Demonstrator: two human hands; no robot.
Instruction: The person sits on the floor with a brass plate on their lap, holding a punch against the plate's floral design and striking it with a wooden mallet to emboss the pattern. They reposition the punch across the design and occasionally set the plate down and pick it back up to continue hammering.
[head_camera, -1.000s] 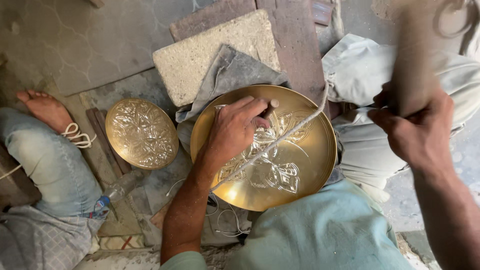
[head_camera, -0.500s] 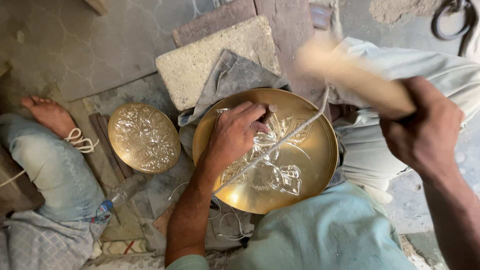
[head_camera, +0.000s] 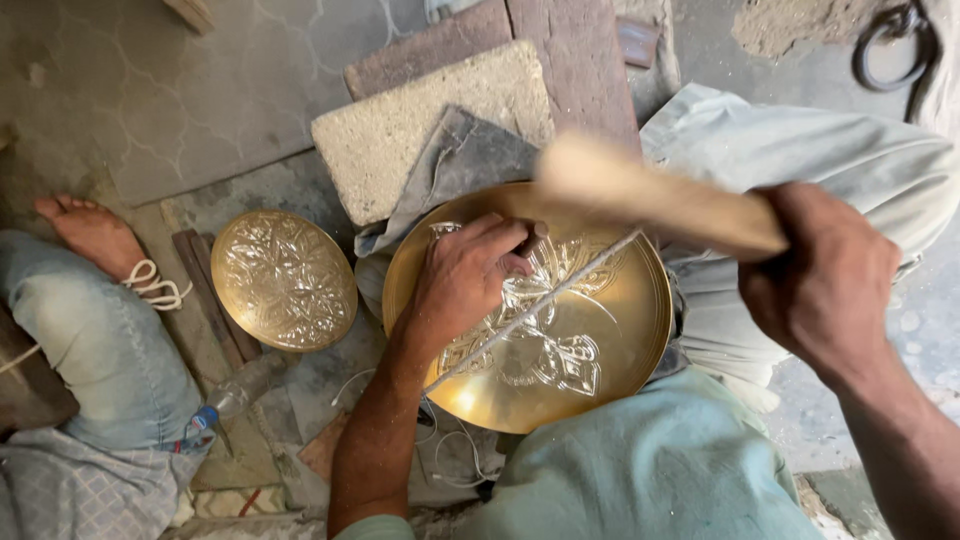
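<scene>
A round brass plate (head_camera: 610, 350) with a raised floral pattern lies in my lap. My left hand (head_camera: 465, 280) rests on its upper left part and pinches a small dark punch (head_camera: 530, 240) against the metal. My right hand (head_camera: 825, 285) grips a pale wooden mallet (head_camera: 650, 195), blurred with motion, just above the plate's upper rim. A white cord (head_camera: 545, 305) runs slantwise across the plate.
A second embossed brass plate (head_camera: 285, 280) lies on the ground to the left. Behind the plates sit a rough stone block (head_camera: 420, 125), a grey cloth (head_camera: 465, 160) and brick slabs (head_camera: 580, 55). My bare foot (head_camera: 90, 230) and bent knee are at far left, a plastic bottle (head_camera: 235, 395) beside them.
The mallet has swung down from a raised position toward the punch. My left hand has stayed on the plate.
</scene>
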